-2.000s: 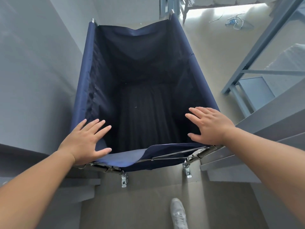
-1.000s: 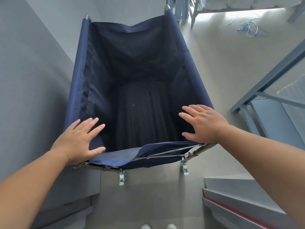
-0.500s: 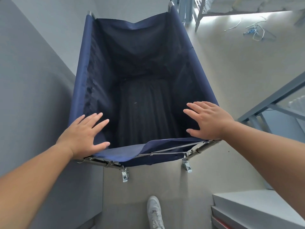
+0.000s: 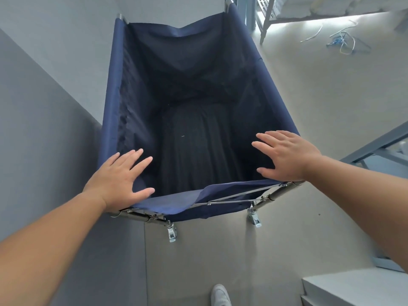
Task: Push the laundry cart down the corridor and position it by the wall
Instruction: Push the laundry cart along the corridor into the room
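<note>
A navy fabric laundry cart (image 4: pixel 114 89) on a folding metal frame with castors fills the middle of the view. Its bag looks empty and dark inside. My left hand (image 4: pixel 120 180) lies flat, fingers spread, on the near left corner of the rim. My right hand (image 4: pixel 287 156) presses flat on the near right corner, fingers spread too. Neither hand curls around the frame. The cart's left side runs close along the grey wall (image 4: pixel 44 129).
Pale floor (image 4: pixel 320 96) stretches to the right and ahead. Loose wire hangers (image 4: pixel 344 41) lie on it at the far right, beside a metal rack leg (image 4: pixel 266 21). A grey-blue frame (image 4: pixel 375 144) and a white ledge (image 4: pixel 353 286) stand on the right. My shoe (image 4: pixel 219 295) shows below.
The cart has rolled forward along the left wall; the steps and blue frame on the right slid back and out of view. Both hands stayed flat on the rim.
</note>
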`<state>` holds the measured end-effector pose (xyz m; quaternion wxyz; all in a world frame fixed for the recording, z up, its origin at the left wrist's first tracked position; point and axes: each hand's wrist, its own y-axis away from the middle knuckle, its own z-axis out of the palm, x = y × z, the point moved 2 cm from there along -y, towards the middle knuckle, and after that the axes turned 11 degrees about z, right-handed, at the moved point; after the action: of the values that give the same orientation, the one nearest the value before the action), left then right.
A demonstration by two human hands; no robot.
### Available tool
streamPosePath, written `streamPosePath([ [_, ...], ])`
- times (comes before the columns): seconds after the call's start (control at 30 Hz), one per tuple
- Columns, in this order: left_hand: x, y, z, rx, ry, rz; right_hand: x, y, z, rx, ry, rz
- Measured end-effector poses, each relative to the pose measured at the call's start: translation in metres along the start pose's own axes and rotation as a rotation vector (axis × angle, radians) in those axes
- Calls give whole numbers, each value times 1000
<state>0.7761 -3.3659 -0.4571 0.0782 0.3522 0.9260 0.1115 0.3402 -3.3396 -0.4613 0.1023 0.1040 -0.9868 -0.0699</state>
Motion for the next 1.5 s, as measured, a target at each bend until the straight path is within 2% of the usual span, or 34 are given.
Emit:
streamPosePath([
  [1.5, -162, -194, -46, -21, 17, -110, 76, -286, -33, 1, -20, -121],
])
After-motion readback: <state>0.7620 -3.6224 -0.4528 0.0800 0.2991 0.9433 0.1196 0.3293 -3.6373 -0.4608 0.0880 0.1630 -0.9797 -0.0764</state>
